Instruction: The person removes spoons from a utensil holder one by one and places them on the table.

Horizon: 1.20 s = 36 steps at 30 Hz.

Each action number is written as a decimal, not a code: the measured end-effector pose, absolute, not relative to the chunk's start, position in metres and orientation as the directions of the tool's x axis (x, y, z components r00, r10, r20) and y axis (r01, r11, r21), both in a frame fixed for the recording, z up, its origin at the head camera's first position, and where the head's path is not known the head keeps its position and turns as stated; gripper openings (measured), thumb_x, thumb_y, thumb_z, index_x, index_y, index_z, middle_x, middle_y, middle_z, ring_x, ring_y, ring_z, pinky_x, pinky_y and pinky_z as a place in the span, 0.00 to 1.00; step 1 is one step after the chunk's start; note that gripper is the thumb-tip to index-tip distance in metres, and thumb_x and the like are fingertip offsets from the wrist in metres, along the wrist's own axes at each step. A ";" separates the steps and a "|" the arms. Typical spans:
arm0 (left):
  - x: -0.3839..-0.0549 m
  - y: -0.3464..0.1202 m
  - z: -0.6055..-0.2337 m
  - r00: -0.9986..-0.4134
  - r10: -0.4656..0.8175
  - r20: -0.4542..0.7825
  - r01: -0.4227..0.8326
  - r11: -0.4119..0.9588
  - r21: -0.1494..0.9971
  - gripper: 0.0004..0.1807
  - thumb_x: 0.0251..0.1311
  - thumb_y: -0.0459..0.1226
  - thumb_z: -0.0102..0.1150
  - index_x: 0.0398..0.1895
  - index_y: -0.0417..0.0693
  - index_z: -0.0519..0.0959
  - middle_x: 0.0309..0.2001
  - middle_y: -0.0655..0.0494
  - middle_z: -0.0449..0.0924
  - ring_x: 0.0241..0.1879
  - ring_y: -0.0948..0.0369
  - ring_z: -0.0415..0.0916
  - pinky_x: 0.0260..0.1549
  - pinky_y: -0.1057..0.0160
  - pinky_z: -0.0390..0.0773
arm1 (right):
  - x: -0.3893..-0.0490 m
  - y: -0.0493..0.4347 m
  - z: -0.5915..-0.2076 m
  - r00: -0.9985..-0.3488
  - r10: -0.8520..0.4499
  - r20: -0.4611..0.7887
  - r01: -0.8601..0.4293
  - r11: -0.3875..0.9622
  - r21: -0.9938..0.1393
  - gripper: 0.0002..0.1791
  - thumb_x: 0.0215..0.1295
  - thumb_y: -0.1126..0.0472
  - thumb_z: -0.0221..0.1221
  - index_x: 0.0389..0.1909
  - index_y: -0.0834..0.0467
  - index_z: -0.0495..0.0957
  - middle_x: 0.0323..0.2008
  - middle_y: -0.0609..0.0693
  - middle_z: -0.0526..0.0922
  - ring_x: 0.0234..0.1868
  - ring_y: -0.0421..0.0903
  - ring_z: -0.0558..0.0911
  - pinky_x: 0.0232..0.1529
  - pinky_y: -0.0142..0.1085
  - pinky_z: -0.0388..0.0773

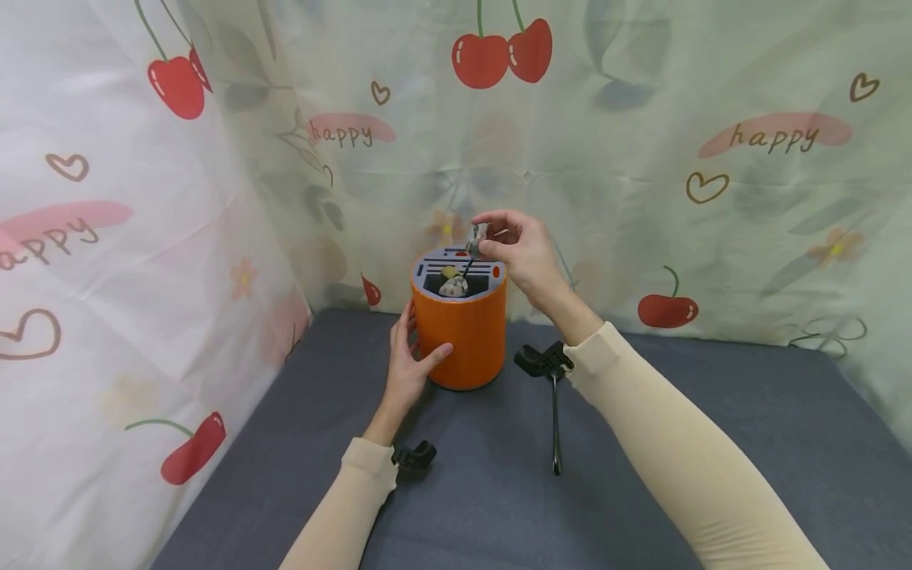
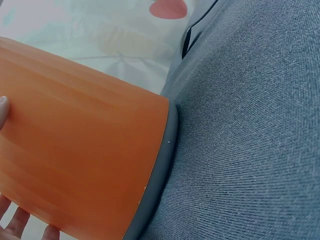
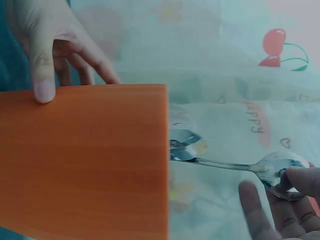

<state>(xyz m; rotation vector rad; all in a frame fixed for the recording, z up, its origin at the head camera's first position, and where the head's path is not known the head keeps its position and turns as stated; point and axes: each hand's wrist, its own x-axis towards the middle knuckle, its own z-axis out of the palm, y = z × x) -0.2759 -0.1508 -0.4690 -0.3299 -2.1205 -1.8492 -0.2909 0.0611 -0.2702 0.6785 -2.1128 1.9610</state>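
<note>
A round orange utensil holder (image 1: 461, 344) with a grey slotted top stands on the table. My left hand (image 1: 408, 368) grips its lower left side, thumb across the front and fingers round the side. Above the top, my right hand (image 1: 523, 252) pinches a metal spoon (image 3: 277, 167) by its bowl, the handle slanting down toward the open compartment. Bowls of other spoons (image 1: 454, 286) show at that compartment; in the right wrist view a shiny spoon bowl (image 3: 184, 145) sticks out past the rim. The lower end of the held spoon's handle is hidden.
Another metal utensil (image 1: 556, 427) lies on the grey tablecloth (image 1: 470, 507) right of the holder, its far end hidden behind the black right wrist camera (image 1: 543, 360). A printed curtain (image 1: 613, 214) hangs close behind the holder and along the left side.
</note>
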 end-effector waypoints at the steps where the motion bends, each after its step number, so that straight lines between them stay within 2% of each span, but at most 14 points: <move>1: -0.276 -0.151 -0.469 -0.926 -0.027 0.376 0.369 0.141 0.919 0.52 0.67 0.40 0.71 0.85 0.64 0.47 0.78 0.52 0.51 0.77 0.53 0.53 0.75 0.39 0.57 | -0.290 0.062 -0.270 -0.876 -0.199 0.439 -0.451 0.016 -0.893 0.17 0.72 0.76 0.59 0.60 0.70 0.79 0.42 0.57 0.76 0.41 0.50 0.82 0.49 0.42 0.86; 4: -0.276 -0.151 -0.470 -0.926 -0.028 0.377 0.370 0.142 0.918 0.52 0.67 0.40 0.71 0.85 0.67 0.47 0.78 0.53 0.51 0.77 0.53 0.53 0.75 0.39 0.57 | -0.288 0.063 -0.265 -0.860 -0.181 0.478 -0.481 -0.028 -0.876 0.17 0.71 0.76 0.59 0.59 0.70 0.79 0.40 0.55 0.76 0.40 0.50 0.81 0.48 0.42 0.87; 11: -0.276 -0.150 -0.470 -0.921 -0.031 0.389 0.382 0.138 0.914 0.52 0.66 0.38 0.70 0.85 0.63 0.47 0.78 0.52 0.51 0.77 0.51 0.53 0.75 0.39 0.57 | -0.282 0.070 -0.252 -0.814 -0.148 0.561 -0.555 -0.083 -0.828 0.17 0.70 0.77 0.60 0.58 0.72 0.79 0.37 0.53 0.77 0.39 0.50 0.81 0.45 0.39 0.87; 19: -0.276 -0.149 -0.471 -0.918 -0.032 0.395 0.387 0.134 0.912 0.52 0.66 0.38 0.71 0.85 0.64 0.47 0.79 0.52 0.51 0.77 0.52 0.53 0.75 0.39 0.57 | -0.275 0.085 -0.243 -0.785 -0.091 0.613 -0.605 -0.097 -0.790 0.16 0.70 0.78 0.60 0.57 0.71 0.80 0.39 0.55 0.76 0.40 0.55 0.79 0.46 0.39 0.87; 27: -0.275 -0.149 -0.471 -0.923 -0.035 0.383 0.375 0.146 0.916 0.53 0.66 0.40 0.71 0.86 0.63 0.47 0.78 0.54 0.51 0.77 0.54 0.54 0.75 0.41 0.58 | -0.269 0.104 -0.234 -0.742 0.001 0.671 -0.663 -0.155 -0.732 0.15 0.69 0.79 0.60 0.55 0.69 0.82 0.37 0.52 0.77 0.38 0.51 0.79 0.44 0.37 0.87; 31: -0.276 -0.149 -0.471 -0.925 -0.031 0.378 0.370 0.148 0.917 0.53 0.66 0.39 0.71 0.85 0.66 0.47 0.78 0.54 0.51 0.77 0.55 0.54 0.75 0.42 0.58 | -0.266 0.114 -0.228 -0.730 0.050 0.682 -0.675 -0.215 -0.706 0.15 0.68 0.79 0.61 0.51 0.65 0.85 0.36 0.53 0.76 0.36 0.50 0.79 0.43 0.36 0.87; 36: -0.276 -0.149 -0.471 -0.927 -0.034 0.374 0.365 0.151 0.919 0.53 0.66 0.39 0.72 0.85 0.66 0.47 0.78 0.54 0.51 0.77 0.55 0.54 0.75 0.42 0.58 | -0.264 0.128 -0.223 -0.721 0.093 0.686 -0.683 -0.256 -0.684 0.15 0.67 0.80 0.61 0.50 0.66 0.86 0.36 0.56 0.76 0.36 0.50 0.79 0.41 0.36 0.87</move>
